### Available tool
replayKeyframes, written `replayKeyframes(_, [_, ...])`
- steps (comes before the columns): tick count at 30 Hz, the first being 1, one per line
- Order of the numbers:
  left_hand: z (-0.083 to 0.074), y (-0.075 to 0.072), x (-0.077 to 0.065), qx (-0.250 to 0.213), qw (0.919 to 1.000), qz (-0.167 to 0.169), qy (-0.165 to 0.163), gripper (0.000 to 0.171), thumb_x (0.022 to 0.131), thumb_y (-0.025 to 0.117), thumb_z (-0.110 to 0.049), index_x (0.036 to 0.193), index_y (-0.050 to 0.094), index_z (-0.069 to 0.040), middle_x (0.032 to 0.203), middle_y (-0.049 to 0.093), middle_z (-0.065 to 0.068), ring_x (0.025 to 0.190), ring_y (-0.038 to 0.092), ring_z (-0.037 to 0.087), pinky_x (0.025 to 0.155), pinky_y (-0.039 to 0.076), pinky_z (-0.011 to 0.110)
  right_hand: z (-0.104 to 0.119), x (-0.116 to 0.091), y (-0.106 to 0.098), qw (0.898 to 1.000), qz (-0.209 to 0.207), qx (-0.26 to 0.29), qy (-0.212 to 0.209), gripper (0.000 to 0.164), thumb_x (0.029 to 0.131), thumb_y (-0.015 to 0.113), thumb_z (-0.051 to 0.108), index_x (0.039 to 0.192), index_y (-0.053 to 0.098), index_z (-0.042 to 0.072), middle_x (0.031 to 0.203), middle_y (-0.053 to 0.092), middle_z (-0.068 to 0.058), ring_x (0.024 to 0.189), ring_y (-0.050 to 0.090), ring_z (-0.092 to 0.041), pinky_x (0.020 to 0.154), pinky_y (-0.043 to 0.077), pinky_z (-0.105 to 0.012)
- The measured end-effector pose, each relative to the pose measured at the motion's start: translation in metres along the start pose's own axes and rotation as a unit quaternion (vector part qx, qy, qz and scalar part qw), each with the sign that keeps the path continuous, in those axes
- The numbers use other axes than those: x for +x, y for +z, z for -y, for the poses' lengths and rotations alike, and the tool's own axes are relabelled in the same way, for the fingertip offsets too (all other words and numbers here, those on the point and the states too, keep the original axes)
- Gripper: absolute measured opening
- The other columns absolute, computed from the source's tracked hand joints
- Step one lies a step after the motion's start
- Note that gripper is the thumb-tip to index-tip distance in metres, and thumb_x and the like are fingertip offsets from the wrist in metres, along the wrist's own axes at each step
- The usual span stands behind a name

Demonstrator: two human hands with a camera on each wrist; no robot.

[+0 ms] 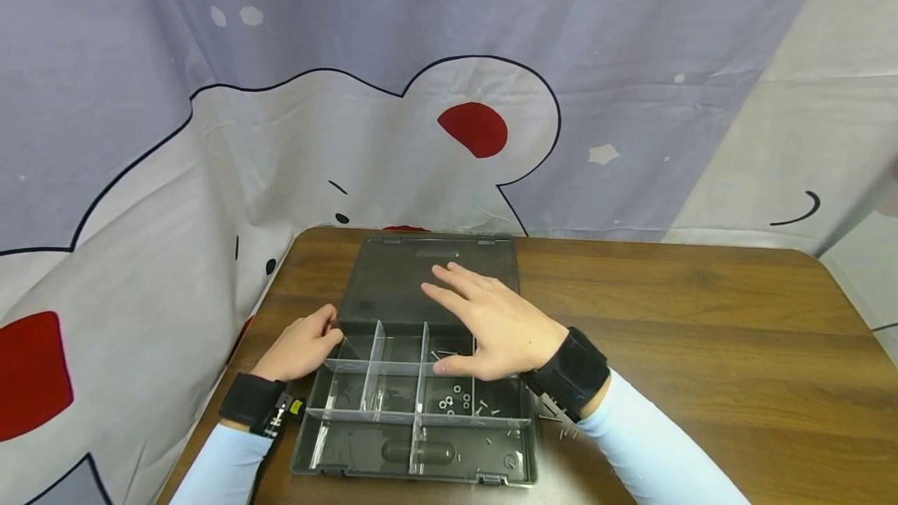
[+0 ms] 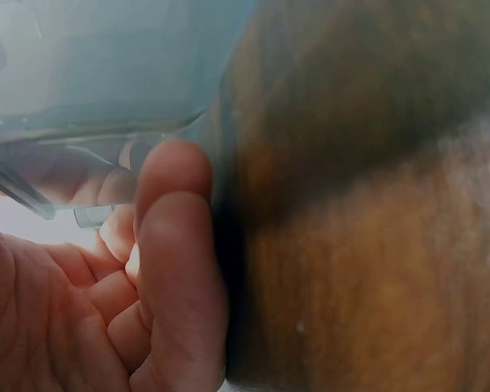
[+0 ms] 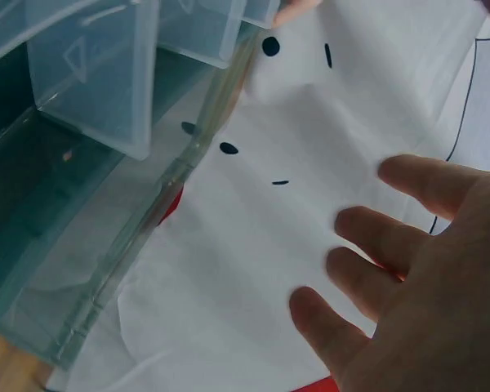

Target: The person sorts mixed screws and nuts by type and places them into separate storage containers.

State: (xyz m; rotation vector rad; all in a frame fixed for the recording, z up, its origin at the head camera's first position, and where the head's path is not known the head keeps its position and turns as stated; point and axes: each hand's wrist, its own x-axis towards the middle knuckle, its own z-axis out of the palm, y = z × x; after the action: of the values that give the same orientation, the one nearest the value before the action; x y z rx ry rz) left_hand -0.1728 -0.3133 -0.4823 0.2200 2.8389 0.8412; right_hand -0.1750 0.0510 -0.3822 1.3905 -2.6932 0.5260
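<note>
A smoky clear plastic compartment box lies on the table with its lid folded back. My left hand grips the box's left edge near the hinge, its fingers curled at the rim; the left wrist view shows those fingers against the plastic close up. My right hand hovers over the box's right half, fingers straight and spread, holding nothing. Several small nuts lie in a middle compartment. Small screws sit in the one to its right, and others lie behind, partly hidden by the right hand.
Pale dividers split the box into compartments. A few loose screws lie on the wooden table just right of the box, beside my right forearm. A printed cloth hangs behind the table and down its left side.
</note>
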Motion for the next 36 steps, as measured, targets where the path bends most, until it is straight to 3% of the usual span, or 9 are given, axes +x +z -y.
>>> replayKeyframes(2, [0.000, 0.000, 0.000, -0.001, 1.0000, 0.000, 0.000, 0.013, 0.099, 0.052, -0.018, 0.091, 0.044, -0.012, 0.070, 0.040, 0.000, 0.056, 0.038, 0.016, 0.058, 0.030, 0.029, 0.000, -0.004, -0.001, 1.000, 0.012, 0.002, 0.003, 0.099, 0.088, 0.064, 0.070, 0.164, 0.029, 0.015, 0.172, 0.022, -0.011, 0.160, 0.021, -0.031, 0.123, 0.030, -0.056])
replayKeyframes(4, [0.000, 0.000, 0.000, -0.001, 1.0000, 0.000, 0.000, 0.013, 0.099, 0.052, -0.018, 0.091, 0.044, -0.012, 0.070, 0.040, 0.000, 0.056, 0.038, 0.016, 0.058, 0.029, 0.029, -0.001, -0.009, -0.002, 1.000, 0.009, 0.001, 0.005, 0.101, 0.089, 0.062, 0.071, 0.165, 0.024, 0.016, 0.174, 0.015, -0.010, 0.162, 0.014, -0.031, 0.125, 0.026, -0.055])
replayKeyframes(17, [0.001, 0.001, 0.000, -0.001, 1.0000, -0.005, 0.001, 0.013, 0.099, 0.052, -0.018, 0.091, 0.044, -0.012, 0.069, 0.039, 0.000, 0.056, 0.038, 0.016, 0.057, 0.029, 0.029, -0.017, -0.063, -0.006, 0.998, 0.007, -0.031, 0.048, 0.103, 0.088, 0.061, 0.073, 0.165, 0.025, 0.016, 0.174, 0.013, -0.009, 0.161, 0.016, -0.034, 0.125, 0.026, -0.056])
replayKeyframes(22, [0.001, 0.001, 0.000, 0.001, 1.0000, -0.006, 0.003, 0.013, 0.099, 0.052, -0.018, 0.091, 0.044, -0.012, 0.069, 0.039, 0.000, 0.056, 0.037, 0.016, 0.058, 0.028, 0.029, -0.024, -0.095, 0.002, 0.997, 0.000, -0.046, 0.056, 0.103, 0.089, 0.059, 0.075, 0.164, 0.027, 0.013, 0.173, 0.017, -0.015, 0.158, 0.023, -0.040, 0.122, 0.029, -0.058])
replayKeyframes(30, [0.001, 0.000, -0.001, 0.003, 1.0000, -0.008, 0.003, 0.013, 0.099, 0.052, -0.017, 0.090, 0.043, -0.012, 0.069, 0.039, 0.000, 0.056, 0.037, 0.016, 0.058, 0.028, 0.029, -0.029, -0.134, 0.018, 0.995, -0.032, -0.052, 0.082, 0.092, 0.085, 0.075, 0.061, 0.154, 0.046, 0.007, 0.167, 0.033, -0.016, 0.151, 0.038, -0.041, 0.115, 0.038, -0.059])
replayKeyframes(33, [0.000, 0.001, -0.001, 0.003, 1.0000, -0.007, 0.002, 0.013, 0.099, 0.052, -0.018, 0.091, 0.043, -0.012, 0.069, 0.039, 0.000, 0.056, 0.037, 0.016, 0.058, 0.028, 0.029, -0.028, -0.142, 0.024, 0.992, -0.059, -0.061, 0.091, 0.077, 0.083, 0.081, 0.052, 0.141, 0.057, 0.007, 0.153, 0.050, -0.012, 0.138, 0.053, -0.033, 0.107, 0.046, -0.053])
replayKeyframes(36, [0.000, 0.001, -0.001, 0.002, 1.0000, -0.005, 0.002, 0.013, 0.099, 0.051, -0.018, 0.091, 0.044, -0.012, 0.070, 0.040, 0.000, 0.056, 0.038, 0.017, 0.058, 0.029, 0.030, -0.026, -0.148, 0.032, 0.989, -0.092, -0.076, 0.088, 0.054, 0.079, 0.085, 0.043, 0.119, 0.067, 0.011, 0.124, 0.062, -0.003, 0.110, 0.061, -0.019, 0.092, 0.051, -0.041])
